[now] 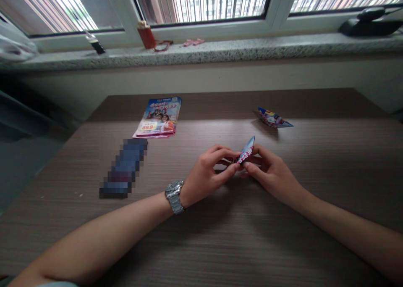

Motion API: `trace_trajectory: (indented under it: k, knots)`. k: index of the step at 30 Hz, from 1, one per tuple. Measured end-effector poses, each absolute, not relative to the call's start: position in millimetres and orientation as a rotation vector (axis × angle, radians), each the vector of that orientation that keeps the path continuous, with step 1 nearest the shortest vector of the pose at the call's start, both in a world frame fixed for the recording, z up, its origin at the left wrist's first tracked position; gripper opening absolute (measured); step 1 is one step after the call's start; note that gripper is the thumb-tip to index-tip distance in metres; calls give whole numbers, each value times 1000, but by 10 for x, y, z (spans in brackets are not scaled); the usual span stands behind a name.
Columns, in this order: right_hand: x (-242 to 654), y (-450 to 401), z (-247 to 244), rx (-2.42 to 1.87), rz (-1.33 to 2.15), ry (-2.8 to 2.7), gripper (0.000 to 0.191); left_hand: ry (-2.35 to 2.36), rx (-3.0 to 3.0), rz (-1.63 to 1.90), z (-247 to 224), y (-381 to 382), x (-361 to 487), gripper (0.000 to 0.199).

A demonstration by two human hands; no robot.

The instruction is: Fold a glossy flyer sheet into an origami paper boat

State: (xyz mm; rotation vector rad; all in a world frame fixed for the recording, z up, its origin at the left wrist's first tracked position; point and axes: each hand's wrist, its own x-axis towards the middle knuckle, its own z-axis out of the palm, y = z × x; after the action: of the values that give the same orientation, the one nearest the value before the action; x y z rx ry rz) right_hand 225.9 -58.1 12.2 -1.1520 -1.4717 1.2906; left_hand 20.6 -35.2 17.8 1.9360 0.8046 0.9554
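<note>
Paper pinched between both hands, tip up and leaning right

My left hand (204, 175) and right hand (277, 175) both have the folded paper (247, 151), so neither is nearer; it sits right between them, above the table (201, 245). Long axis is tilted: low end at my left fingertips, pointed end up, away from me and to the right, clear of the fingers.

Left: thumb and index pinching the low left end. Right: thumb on the near side low down, index up behind the right edge, paper pinched between. Remaining fingers curled, partly hidden; can't tell if they touch it. Fold layers too small to read.

Key relation: left has the low end, right has the side below the tip.

Second folded piece (272, 118) lies on the table beyond the paper, off to the right, nearer my right hand, not touching. Flyers (159, 118) are stacked far left.
</note>
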Motion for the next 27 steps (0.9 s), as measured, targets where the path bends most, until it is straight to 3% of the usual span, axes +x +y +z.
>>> trace_trajectory:
  k: [8, 15, 20, 27]
  knots:
    - [2272, -581, 122, -1199, 1187, -1522, 11, 844, 1968, 987, 215, -350, 221, 22]
    - [2247, -586, 110, -1171, 1273, -1529, 27, 846, 2034, 1033, 234, -364, 218, 23]
    - [2246, -586, 106, -1164, 1287, -1504, 25, 860, 2051, 1048, 224, -354, 213, 23]
    - [2268, -593, 82, -1224, 1174, -1548, 27, 860, 2033, 1048, 173, -339, 202, 39]
